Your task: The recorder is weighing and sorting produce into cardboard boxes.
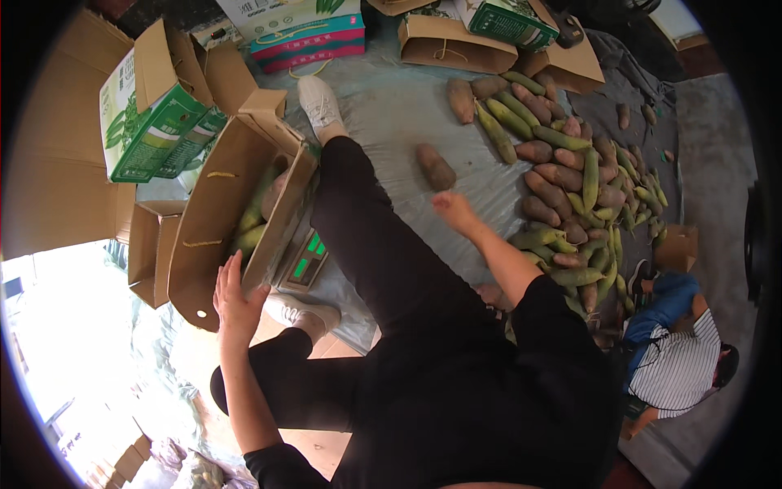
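My left hand has its fingers spread against the near end of an open brown carton. Inside the carton lie green radishes and a reddish one, partly hidden by its wall. The carton sits tilted on a scale with lit green displays. Right of my leg, my right hand is closed, with its curled fingers at the near end of a reddish-brown radish; the exact grip is hard to see. Further right is a large pile of green and reddish-brown radishes.
Printed green-and-white cartons stand at the far left, and a pink-and-teal box at the back. More open cartons are behind the pile. Plastic sheeting covers the floor. Another person in a striped shirt is at the right.
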The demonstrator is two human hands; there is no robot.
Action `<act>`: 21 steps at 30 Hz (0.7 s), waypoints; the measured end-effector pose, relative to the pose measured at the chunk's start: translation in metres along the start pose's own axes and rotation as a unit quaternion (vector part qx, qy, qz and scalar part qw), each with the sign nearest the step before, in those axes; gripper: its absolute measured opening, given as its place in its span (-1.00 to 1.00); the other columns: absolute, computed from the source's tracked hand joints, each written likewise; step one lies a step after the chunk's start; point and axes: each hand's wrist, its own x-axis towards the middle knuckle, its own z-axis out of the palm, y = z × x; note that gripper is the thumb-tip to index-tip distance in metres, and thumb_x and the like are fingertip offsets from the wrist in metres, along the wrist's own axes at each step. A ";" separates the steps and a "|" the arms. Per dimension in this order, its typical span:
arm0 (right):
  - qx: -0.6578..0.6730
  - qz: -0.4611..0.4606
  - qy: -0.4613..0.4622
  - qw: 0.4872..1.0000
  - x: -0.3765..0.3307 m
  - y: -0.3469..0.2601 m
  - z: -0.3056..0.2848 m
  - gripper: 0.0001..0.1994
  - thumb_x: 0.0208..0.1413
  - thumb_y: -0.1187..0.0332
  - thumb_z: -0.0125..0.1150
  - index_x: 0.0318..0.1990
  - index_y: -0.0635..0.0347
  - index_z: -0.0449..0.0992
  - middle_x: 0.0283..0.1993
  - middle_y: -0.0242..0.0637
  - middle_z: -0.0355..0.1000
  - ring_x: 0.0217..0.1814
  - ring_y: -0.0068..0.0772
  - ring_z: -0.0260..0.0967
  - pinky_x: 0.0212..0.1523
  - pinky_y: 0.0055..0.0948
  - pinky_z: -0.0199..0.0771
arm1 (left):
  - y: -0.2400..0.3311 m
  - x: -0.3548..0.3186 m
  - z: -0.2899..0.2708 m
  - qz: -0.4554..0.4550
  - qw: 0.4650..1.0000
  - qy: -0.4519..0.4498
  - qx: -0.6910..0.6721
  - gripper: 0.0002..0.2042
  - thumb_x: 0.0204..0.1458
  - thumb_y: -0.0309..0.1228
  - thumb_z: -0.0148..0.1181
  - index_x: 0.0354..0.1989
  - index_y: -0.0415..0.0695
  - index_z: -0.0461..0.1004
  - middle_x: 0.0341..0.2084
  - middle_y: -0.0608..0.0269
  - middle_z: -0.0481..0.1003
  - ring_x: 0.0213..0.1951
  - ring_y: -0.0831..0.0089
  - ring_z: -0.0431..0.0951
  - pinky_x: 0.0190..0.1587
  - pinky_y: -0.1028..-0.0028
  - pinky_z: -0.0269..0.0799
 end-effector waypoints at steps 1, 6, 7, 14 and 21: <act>-0.011 0.022 -0.003 1.000 -0.003 0.002 0.002 -0.81 -0.05 0.44 0.17 -0.23 0.24 0.52 -0.32 -0.19 0.52 -0.25 -0.35 0.46 -0.20 -0.42 0.43 | 0.004 0.000 0.002 -0.011 0.999 0.005 0.036 -0.33 -0.13 -0.42 0.24 0.23 -0.01 0.15 0.15 0.04 0.23 0.25 0.07 0.12 0.20 0.13 0.08; 0.013 0.000 0.016 1.000 0.033 -0.020 -0.008 -0.82 -0.05 0.44 0.17 -0.26 0.24 0.53 -0.30 -0.19 0.51 -0.25 -0.33 0.46 -0.19 -0.42 0.43 | -0.001 0.003 0.013 -0.017 0.997 0.052 0.051 -0.45 -0.08 -0.48 0.16 0.17 -0.03 0.22 0.05 0.02 0.33 0.16 0.04 0.24 0.13 0.11 0.16; 0.033 -0.017 0.026 0.999 0.047 -0.031 -0.012 -0.82 -0.05 0.45 0.16 -0.24 0.24 0.53 -0.29 -0.19 0.51 -0.25 -0.34 0.46 -0.19 -0.41 0.43 | 0.000 0.004 0.015 -0.030 0.996 0.053 0.063 -0.47 -0.07 -0.49 0.15 0.16 -0.03 0.24 0.03 0.02 0.35 0.15 0.04 0.25 0.12 0.12 0.17; 0.122 -0.058 0.065 0.989 0.156 -0.129 -0.058 -0.76 0.01 0.44 0.16 -0.13 0.24 0.49 -0.25 -0.25 0.49 -0.21 -0.45 0.40 -0.26 -0.47 0.42 | 0.010 0.005 0.015 -0.061 0.991 0.069 0.095 -0.55 -0.06 -0.50 0.12 0.09 -0.06 0.29 -0.03 -0.07 0.37 0.10 0.04 0.30 0.14 0.13 0.12; 0.248 -0.069 0.130 0.958 0.296 -0.243 -0.119 -0.63 0.03 0.35 0.19 0.04 0.12 0.41 -0.13 -0.33 0.40 -0.26 -0.48 0.35 -0.41 -0.49 0.39 | 0.014 0.010 0.016 -0.074 0.989 0.078 0.099 -0.61 -0.07 -0.49 0.13 0.01 -0.12 0.33 -0.09 -0.02 0.41 0.05 0.06 0.33 0.12 0.15 0.12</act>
